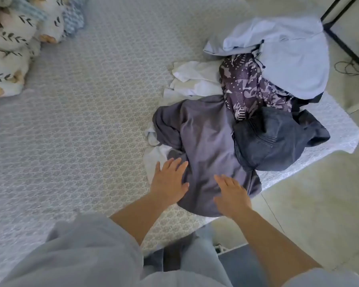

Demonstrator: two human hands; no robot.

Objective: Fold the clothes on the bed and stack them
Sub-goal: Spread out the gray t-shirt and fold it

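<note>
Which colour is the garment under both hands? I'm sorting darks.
Plain grey-purple garment, no print, under the left hand and right hand; head view.

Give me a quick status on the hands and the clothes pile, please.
Left hand and right hand open, flat on plain grey shirt. Nothing folded yet. Dark denim garment overlaps its right edge.

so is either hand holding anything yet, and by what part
Nothing is held. The left hand and right hand lie flat with straight fingers on the near end of the grey garment.
</note>
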